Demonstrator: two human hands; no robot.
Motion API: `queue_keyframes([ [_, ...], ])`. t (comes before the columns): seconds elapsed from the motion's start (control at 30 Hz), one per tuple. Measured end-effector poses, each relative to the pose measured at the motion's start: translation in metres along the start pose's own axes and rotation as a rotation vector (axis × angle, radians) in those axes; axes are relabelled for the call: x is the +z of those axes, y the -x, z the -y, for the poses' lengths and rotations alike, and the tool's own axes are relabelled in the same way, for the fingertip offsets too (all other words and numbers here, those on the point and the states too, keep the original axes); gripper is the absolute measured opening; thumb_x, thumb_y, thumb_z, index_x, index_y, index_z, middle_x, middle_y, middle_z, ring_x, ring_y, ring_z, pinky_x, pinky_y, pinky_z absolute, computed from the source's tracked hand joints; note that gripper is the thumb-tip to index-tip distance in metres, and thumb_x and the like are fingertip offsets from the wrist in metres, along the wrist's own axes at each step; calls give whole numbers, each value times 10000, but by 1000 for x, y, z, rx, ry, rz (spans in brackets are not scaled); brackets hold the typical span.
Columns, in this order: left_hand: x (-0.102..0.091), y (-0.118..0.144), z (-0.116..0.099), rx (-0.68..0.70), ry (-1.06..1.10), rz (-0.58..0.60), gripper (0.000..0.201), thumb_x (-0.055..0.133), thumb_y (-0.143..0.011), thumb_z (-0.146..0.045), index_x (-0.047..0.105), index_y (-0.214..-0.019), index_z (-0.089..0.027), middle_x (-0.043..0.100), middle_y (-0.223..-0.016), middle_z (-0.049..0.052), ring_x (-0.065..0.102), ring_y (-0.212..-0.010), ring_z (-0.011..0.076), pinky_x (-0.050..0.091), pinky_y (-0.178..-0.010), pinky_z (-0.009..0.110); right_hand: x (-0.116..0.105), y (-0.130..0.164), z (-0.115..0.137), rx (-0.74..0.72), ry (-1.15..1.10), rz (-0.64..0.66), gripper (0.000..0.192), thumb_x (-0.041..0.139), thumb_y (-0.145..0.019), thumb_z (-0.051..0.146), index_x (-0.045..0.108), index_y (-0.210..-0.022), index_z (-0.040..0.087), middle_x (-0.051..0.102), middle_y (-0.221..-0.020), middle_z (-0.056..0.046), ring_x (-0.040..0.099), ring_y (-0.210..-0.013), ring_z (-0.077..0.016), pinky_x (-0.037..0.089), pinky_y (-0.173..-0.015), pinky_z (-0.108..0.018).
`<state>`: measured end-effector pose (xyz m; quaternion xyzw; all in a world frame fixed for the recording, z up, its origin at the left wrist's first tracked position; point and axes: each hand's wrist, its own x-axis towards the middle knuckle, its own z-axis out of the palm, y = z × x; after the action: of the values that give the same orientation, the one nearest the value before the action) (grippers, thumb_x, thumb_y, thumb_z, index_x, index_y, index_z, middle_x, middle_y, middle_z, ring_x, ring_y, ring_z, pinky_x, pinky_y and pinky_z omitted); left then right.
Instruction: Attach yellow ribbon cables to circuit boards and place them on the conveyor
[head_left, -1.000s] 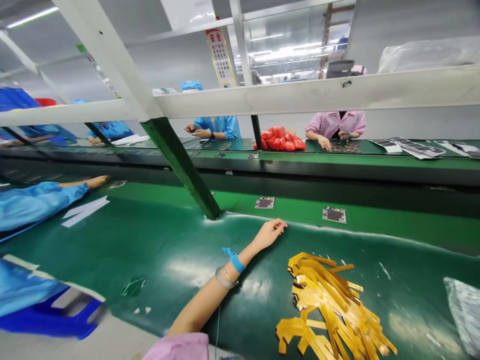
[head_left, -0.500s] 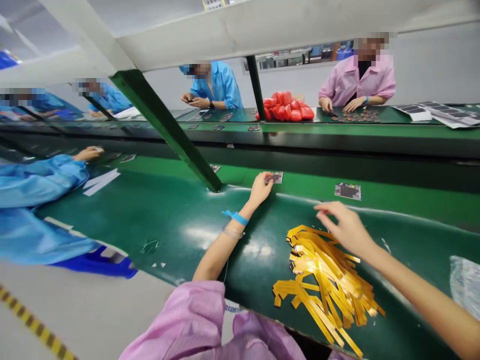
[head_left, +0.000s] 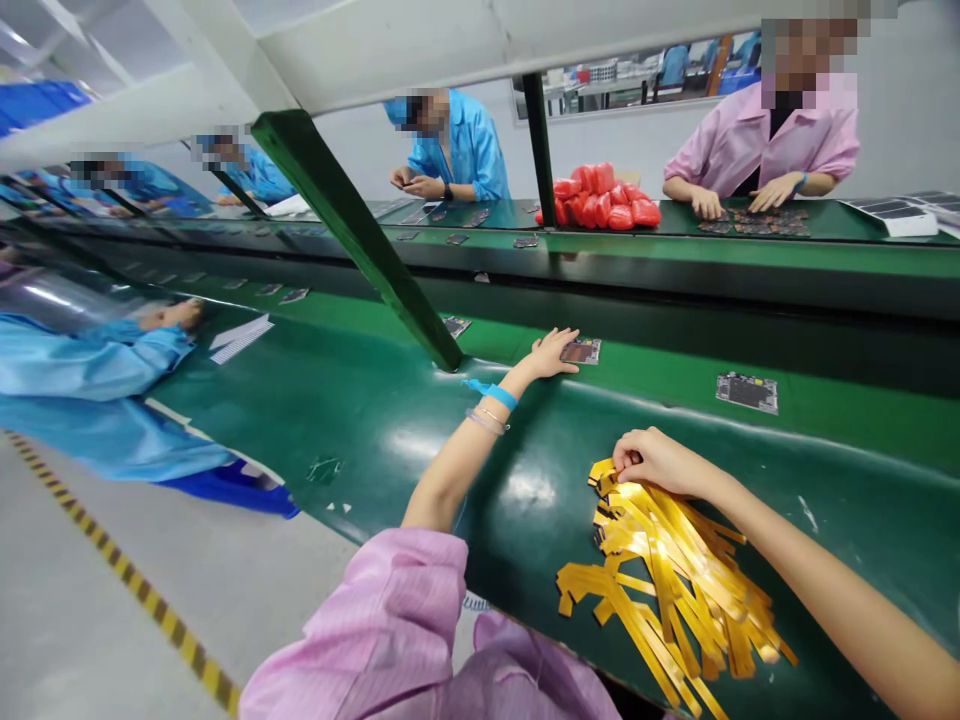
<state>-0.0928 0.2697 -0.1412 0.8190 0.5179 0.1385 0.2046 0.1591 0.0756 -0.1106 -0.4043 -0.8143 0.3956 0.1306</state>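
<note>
Bright, even overhead light fills the scene. Glare patches shine on the green table. Wide-angle distortion bends the edges, and the faces are blurred; the middle stays sharp.

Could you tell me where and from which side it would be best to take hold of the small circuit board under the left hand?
Probably by its long edges, from above. The circuit board lies flat on the green belt, so only a thin rim offers grip; the left hand touches its near-left end. Sliding it toward the belt's near edge might help lift a side.
</note>
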Motion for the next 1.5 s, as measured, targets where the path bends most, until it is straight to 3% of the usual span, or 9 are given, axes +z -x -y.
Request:
queue_keyframes([
  [0.17,-2,-17,-14,-29,40,19,799,912,-611,-213,585,-1339,-246,594,-1376,128,505,-1302,363,334,-1105,520,-1,6,-2,-25,-190,-126,134,701,-840,276,770,-739,222,726,-827,-36,657,-818,-213,465,-804,-328],
  [0.3,-7,-22,-30,-74,119,-53,638,937,-484,-125,663,-1058,-169,639,-1124,106,532,-1188,376,386,-1027,509,2,23,-3,-16,-391,-363,161,665,-905,367,728,-865,224,728,-983,-57,656,-949,-227,477,-934,-381],
  [0.47,0,7,-71,-40,342,-176,211,717,-833,-237,528,-904,-174,606,-869,23,597,-891,218,460,-832,327,14,58,-17,81,-674,-747,195,510,-1002,463,532,-1010,269,470,-626,83,520,-558,-132,557,-667,-327],
  [0.57,22,49,-107,-2,504,-153,247,633,-914,-355,447,-931,-194,598,-799,-14,580,-723,156,445,-671,249,21,74,-26,166,-763,-871,269,646,-927,483,519,-1034,271,399,-626,107,422,-426,-88,430,-425,-231],
  [0.67,49,94,-140,32,679,-17,361,690,-867,-425,403,-887,-206,568,-725,-41,548,-632,127,411,-573,211,29,81,-27,253,-800,-903,370,766,-829,486,572,-1022,235,417,-607,110,368,-330,-53,257,-328,-197],
  [0.77,66,127,-158,7,863,123,405,734,-822,-426,391,-851,-210,539,-705,-53,502,-605,111,373,-547,204,36,82,-24,319,-809,-901,387,809,-767,508,624,-900,195,455,-529,97,347,-296,-50,220,-315,-204],
  [0.87,70,145,-166,-3,804,143,384,737,-809,-382,396,-804,-206,486,-675,-64,437,-604,103,323,-548,211,41,81,-21,359,-802,-923,393,821,-740,518,641,-858,190,486,-503,83,336,-300,-54,210,-318,-211],
  [1.07,62,157,-174,8,611,130,342,705,-835,-382,412,-802,-210,456,-650,-75,381,-587,106,279,-540,228,47,82,-20,385,-765,-952,373,806,-754,527,674,-856,193,524,-514,57,365,-334,-75,238,-344,-229],
  [1.5,59,165,-175,79,514,156,307,688,-877,-354,426,-804,-212,457,-661,-75,398,-586,110,302,-578,246,51,92,-21,396,-577,-958,297,758,-821,494,695,-889,211,460,-481,65,363,-401,-105,266,-402,-249],
])
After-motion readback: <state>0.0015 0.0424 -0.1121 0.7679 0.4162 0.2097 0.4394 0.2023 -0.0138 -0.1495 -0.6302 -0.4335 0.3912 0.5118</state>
